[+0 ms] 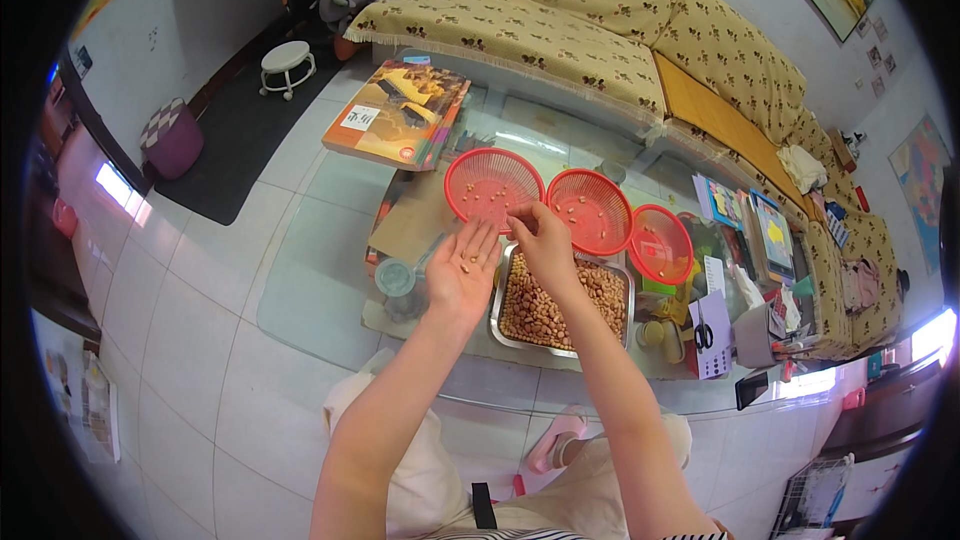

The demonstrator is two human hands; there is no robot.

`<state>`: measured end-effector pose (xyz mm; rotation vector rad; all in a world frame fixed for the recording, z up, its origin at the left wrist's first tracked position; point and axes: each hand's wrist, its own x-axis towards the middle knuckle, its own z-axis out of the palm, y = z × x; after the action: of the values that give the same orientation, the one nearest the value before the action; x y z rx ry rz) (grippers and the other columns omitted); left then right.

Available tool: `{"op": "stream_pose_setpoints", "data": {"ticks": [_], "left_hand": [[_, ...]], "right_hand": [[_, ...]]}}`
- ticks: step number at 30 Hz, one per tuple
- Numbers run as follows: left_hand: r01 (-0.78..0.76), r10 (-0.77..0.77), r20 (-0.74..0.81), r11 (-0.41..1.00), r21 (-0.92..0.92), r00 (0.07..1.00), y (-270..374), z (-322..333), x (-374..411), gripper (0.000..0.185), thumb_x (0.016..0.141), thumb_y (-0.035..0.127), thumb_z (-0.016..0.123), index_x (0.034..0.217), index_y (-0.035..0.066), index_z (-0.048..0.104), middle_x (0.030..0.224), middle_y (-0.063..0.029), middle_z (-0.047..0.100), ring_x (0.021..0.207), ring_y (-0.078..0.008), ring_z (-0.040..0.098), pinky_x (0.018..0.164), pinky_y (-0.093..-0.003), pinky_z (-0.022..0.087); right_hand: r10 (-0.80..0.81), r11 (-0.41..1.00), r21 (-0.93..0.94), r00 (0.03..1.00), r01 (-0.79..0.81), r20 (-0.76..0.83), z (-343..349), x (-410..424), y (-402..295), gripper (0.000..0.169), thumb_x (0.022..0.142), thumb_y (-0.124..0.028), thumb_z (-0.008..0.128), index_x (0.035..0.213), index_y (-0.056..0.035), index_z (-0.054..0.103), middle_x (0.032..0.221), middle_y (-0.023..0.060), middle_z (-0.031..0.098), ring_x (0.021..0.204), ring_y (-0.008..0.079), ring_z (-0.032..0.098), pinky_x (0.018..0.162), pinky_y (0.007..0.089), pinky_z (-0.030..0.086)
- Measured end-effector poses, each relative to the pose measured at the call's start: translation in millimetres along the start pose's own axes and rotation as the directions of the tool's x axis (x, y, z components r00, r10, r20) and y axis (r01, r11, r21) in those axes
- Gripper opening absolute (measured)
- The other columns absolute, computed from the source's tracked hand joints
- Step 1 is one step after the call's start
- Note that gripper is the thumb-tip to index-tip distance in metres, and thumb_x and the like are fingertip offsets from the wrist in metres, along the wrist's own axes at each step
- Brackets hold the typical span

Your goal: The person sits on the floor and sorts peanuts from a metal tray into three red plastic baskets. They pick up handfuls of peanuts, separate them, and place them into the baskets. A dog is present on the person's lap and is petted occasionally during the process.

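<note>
My left hand (463,270) is held palm up, its fingers stretched out. A few small pale beans (466,262) lie on its palm and fingers. My right hand (541,236) hovers just beside the left fingertips, thumb and forefinger pinched together; whether a bean is between them is too small to tell. Below it, a rectangular metal tray (496,330) is filled with mixed brown kernels and paler beans (540,315). Behind the tray stand three red plastic baskets: a left one (463,165), a middle one (619,199) and a smaller right one (681,232). Each has some beans in it.
The glass table (322,270) bears a stack of books (397,112) and a lidded jar (396,281) on the left. On the right are small jars (650,334), scissors (703,334), a grey bin (754,337) and more books (769,232). A covered sofa (517,30) stands behind.
</note>
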<state>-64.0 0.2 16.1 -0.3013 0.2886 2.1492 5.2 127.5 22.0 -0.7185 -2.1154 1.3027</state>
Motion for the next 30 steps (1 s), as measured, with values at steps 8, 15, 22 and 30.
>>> {"op": "stream_pose_setpoints", "data": {"ticks": [8,15,22,30], "left_hand": [[0.021,-0.021,0.022,1.0,-0.004,1.0,0,1,0,0.05,0.103,0.024,0.026,0.144,-0.004,0.031,0.149,-0.0219,0.035,0.143,-0.0301,0.029,0.118,-0.0435,0.024],[-0.007,0.006,0.016,0.997,0.071,1.0,-2,5,-5,0.053,0.104,0.027,0.025,0.147,-0.003,0.026,0.151,-0.0205,0.031,0.142,-0.0288,0.03,0.117,-0.0411,0.024],[0.029,-0.029,0.027,0.999,0.034,0.999,-4,2,-1,0.051,0.104,0.026,0.023,0.147,-0.001,0.026,0.148,-0.0192,0.039,0.137,-0.0283,0.037,0.116,-0.0406,0.027],[0.025,-0.026,0.006,0.998,0.051,1.0,-5,-1,1,0.05,0.104,0.024,0.025,0.144,-0.007,0.029,0.144,-0.0235,0.041,0.136,-0.0306,0.039,0.114,-0.0412,0.03]], "right_hand": [[-0.052,0.996,0.075,0.996,0.057,-0.07,4,8,11,0.023,0.09,-0.008,0.06,0.11,0.0023,0.063,0.103,0.0139,0.066,0.08,0.019,0.067,0.068,0.0316,0.052],[-0.354,0.917,-0.091,0.898,0.388,0.261,-5,-31,-41,0.024,0.083,-0.009,0.067,0.107,-0.0047,0.067,0.096,0.008,0.056,0.077,0.0166,0.059,0.07,0.0309,0.05],[-0.384,0.841,-0.255,0.859,0.477,0.34,-5,-38,-41,0.022,0.08,-0.006,0.071,0.102,-0.0065,0.068,0.092,0.0085,0.058,0.084,0.0252,0.063,0.074,0.0351,0.051],[-0.32,0.896,-0.232,0.913,0.379,0.254,-3,-43,-41,0.011,0.083,-0.009,0.069,0.089,-0.003,0.061,0.092,0.0126,0.058,0.081,0.0304,0.062,0.069,0.038,0.051]]}}
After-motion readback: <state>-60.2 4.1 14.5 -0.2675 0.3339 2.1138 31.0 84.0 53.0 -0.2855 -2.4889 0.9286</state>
